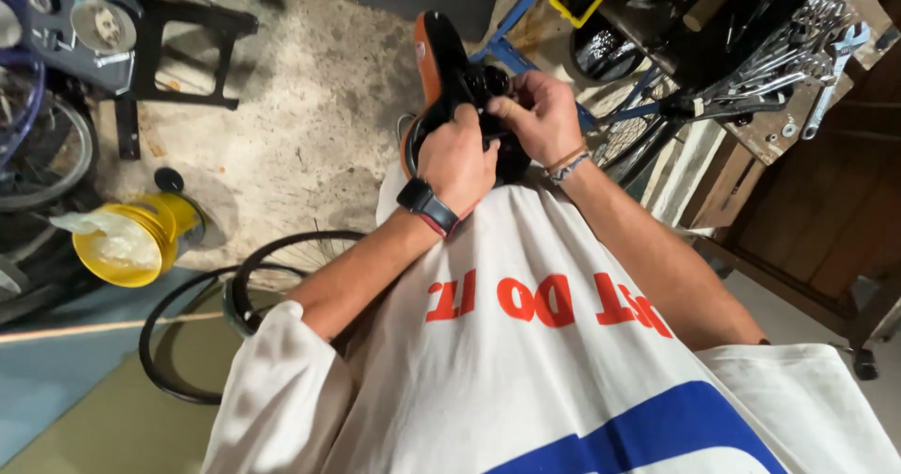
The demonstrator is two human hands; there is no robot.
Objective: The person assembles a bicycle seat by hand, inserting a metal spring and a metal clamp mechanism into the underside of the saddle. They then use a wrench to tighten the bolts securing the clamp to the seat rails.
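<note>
In a cluttered workshop, seen from above, looking down a white T-shirt with red and blue print. Held against the chest: a bicycle saddle with orange sides and a black underside, nose pointing away toward the concrete floor. Left hand, black smartwatch on the wrist, wrapped firmly around the saddle's rear edge, fingers curled shut on it. Right hand, thin bracelets at the wrist, closed around the black clamp under the saddle, thumb pressed on top (possibly gripping a small part there, hard to tell in the shadow). On the floor to the left: a yellow bucket lying on its side, a loose black tyre and a bare wheel rim just beside it. Upper right: a workbench with a row of wrenches spread across it.
</note>
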